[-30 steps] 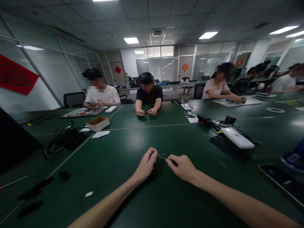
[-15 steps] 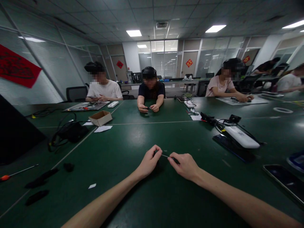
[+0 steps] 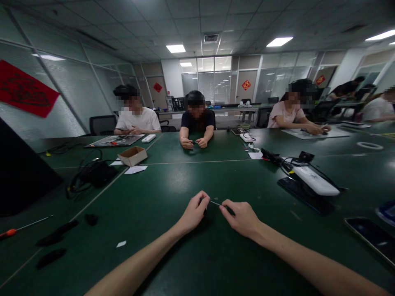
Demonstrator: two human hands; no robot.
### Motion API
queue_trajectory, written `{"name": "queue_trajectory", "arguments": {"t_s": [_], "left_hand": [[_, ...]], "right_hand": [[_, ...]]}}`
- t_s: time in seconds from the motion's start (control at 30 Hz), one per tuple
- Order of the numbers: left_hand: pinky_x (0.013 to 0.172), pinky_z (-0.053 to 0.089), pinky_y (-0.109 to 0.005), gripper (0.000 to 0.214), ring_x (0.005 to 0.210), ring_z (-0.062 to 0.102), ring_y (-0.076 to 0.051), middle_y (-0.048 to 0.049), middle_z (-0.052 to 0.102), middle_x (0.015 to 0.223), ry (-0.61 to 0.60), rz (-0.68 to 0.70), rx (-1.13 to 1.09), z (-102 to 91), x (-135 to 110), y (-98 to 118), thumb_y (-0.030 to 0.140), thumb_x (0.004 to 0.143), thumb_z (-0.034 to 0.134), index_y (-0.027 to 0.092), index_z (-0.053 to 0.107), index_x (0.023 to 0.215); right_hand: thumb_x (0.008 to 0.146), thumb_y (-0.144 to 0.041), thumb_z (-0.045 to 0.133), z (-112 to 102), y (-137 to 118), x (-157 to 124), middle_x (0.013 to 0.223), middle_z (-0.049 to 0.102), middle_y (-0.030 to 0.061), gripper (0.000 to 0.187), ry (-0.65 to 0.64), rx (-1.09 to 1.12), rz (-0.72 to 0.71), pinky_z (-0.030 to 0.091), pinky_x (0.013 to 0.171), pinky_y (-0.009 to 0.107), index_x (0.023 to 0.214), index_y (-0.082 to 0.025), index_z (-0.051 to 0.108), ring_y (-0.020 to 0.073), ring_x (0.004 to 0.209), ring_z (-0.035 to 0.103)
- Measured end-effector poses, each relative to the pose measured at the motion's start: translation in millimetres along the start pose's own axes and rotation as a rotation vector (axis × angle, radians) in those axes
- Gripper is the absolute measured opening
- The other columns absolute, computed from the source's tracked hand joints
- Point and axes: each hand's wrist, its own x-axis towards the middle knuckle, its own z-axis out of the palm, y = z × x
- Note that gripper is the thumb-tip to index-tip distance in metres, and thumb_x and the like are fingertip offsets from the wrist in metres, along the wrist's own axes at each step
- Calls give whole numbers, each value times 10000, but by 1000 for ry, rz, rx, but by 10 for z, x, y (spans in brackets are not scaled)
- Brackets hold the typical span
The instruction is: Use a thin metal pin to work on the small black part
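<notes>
Head view. Above the green bench (image 3: 216, 263), a thin metal shaft (image 3: 215, 202) spans the gap between two hands: the fingers of the left hand (image 3: 194, 211) pinch its left end, their grasp partly hidden; those of the right hand (image 3: 240, 216) pinch its right end. Near left, an orange-handled screwdriver (image 3: 11, 232); left, a red banner (image 3: 26, 88), its dark characters too blurred to read.

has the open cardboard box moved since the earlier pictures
No, the cardboard box sits in the same spot against the table seam; the whole view has shifted slightly instead.
</notes>
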Motion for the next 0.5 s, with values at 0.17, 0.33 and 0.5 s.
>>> {"name": "queue_trajectory", "arguments": {"t_s": [0.17, 0.33, 0.5], "left_hand": [[444, 321, -165, 327, 516, 407, -80, 25, 443, 637, 4, -13, -30, 4, -3, 0, 494, 859, 430, 173, 471, 812], [431, 332, -158, 323, 495, 400, -74, 31, 432, 621, 28, -47, -118, -8, 20, -9, 497, 844, 448, 176, 475, 828], [367, 251, -138, 326, 439, 338, -56, 46, 380, 596, 109, -88, -318, -28, 70, -33, 503, 821, 484, 178, 462, 823]], "right_hand": [[955, -382, 352, -4, -1, 4, 711, 610, -1, 305, 3, -13, -3, 383, 504, 198, 959, -191, 589, 85, 548, 539], [943, -400, 386, -9, -5, 10, 804, 616, 15, 290, 35, -44, -22, 402, 547, 207, 1005, -193, 579, 98, 624, 554], [925, -372, 423, -13, -28, 21, 834, 600, 29, 260, 7, -28, -101, 401, 568, 216, 1022, -179, 568, 101, 628, 530]]}}
